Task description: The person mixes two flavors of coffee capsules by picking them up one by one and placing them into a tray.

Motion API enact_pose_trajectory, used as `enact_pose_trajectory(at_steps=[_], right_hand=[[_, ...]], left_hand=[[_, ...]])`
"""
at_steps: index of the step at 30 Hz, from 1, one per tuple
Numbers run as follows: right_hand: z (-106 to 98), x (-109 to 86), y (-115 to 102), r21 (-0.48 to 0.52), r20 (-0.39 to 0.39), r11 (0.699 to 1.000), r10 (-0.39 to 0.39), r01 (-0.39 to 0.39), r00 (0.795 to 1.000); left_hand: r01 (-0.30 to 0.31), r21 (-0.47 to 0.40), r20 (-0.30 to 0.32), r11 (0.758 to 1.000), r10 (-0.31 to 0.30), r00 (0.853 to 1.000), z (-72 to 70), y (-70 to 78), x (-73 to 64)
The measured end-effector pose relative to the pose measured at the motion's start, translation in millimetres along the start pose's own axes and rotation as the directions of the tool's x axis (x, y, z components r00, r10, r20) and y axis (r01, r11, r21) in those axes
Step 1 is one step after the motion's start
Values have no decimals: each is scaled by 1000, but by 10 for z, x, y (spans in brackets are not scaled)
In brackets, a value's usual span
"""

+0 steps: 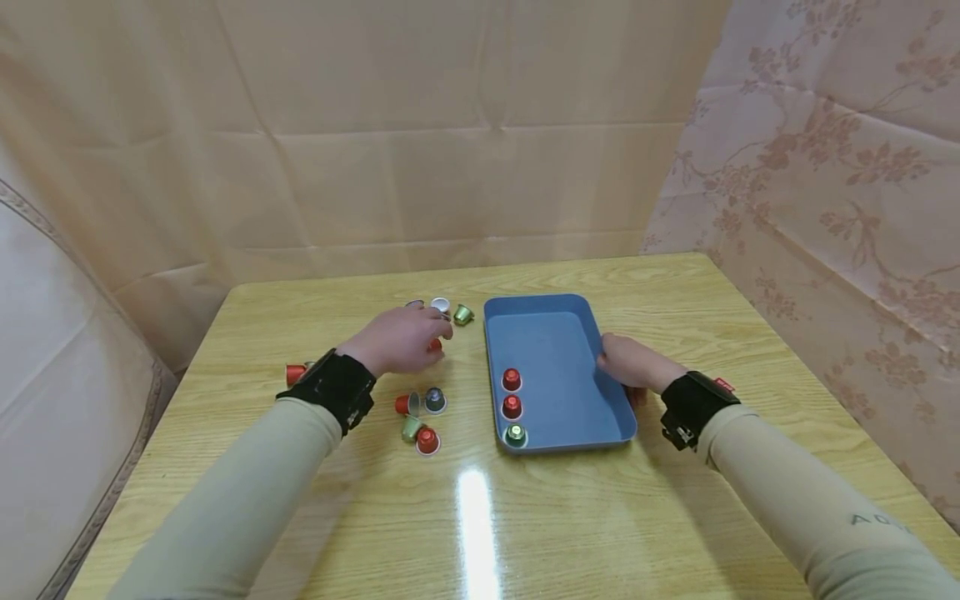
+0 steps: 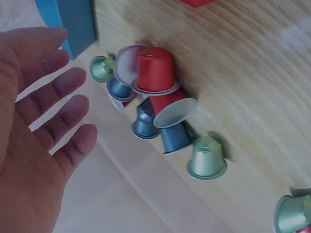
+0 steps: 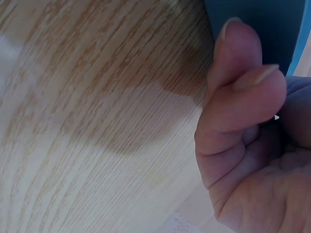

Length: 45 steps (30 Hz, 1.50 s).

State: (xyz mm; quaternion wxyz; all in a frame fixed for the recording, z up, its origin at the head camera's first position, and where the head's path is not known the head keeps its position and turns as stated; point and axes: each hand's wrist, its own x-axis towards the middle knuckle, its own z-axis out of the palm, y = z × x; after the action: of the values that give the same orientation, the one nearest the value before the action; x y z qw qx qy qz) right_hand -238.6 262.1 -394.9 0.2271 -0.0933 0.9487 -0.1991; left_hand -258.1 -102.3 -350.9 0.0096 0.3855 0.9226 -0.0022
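My left hand [image 1: 401, 340] hovers over a cluster of coffee capsules at the table's far middle. In the left wrist view its fingers [image 2: 73, 109] are spread and loosely bent, holding nothing. Beside them lie a red capsule [image 2: 155, 70], a light green capsule [image 2: 208, 158] and several dark blue ones, some leaning on each other. My right hand [image 1: 628, 360] grips the right rim of a blue tray [image 1: 558, 350], with curled fingers against its outer wall [image 3: 277, 43]. Along the tray's left side stand two red capsules [image 1: 512, 380] and a green capsule [image 1: 516, 434] in a row.
Nearer me on the wooden table [image 1: 360, 517] is a small group with a dark capsule [image 1: 435, 400], a red capsule [image 1: 427, 440] and a green one [image 1: 411, 429]. Another red capsule [image 1: 296, 375] lies by the left wrist. A beige curtain [image 1: 412, 167] hangs behind the table.
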Motion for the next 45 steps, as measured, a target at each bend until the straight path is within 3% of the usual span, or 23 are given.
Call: enact_pose_trajectory(at_steps=[9, 20, 28, 45], right_hand=[[13, -4, 7, -5, -4, 1000, -6, 6, 1000], [-6, -5, -2, -5, -1, 1000, 4, -4, 1000], [-1, -5, 5, -3, 2, 1000, -4, 4, 1000], [6, -28, -8, 4, -9, 1000, -20, 20, 1000]], left_hand=[[34, 42, -38, 999, -32, 999, 147, -112, 19], [89, 77, -53, 993, -85, 995, 225, -93, 28], [48, 175, -87, 983, -33, 996, 321, -108, 40], [4, 148, -105, 989, 11, 994, 372, -83, 54]])
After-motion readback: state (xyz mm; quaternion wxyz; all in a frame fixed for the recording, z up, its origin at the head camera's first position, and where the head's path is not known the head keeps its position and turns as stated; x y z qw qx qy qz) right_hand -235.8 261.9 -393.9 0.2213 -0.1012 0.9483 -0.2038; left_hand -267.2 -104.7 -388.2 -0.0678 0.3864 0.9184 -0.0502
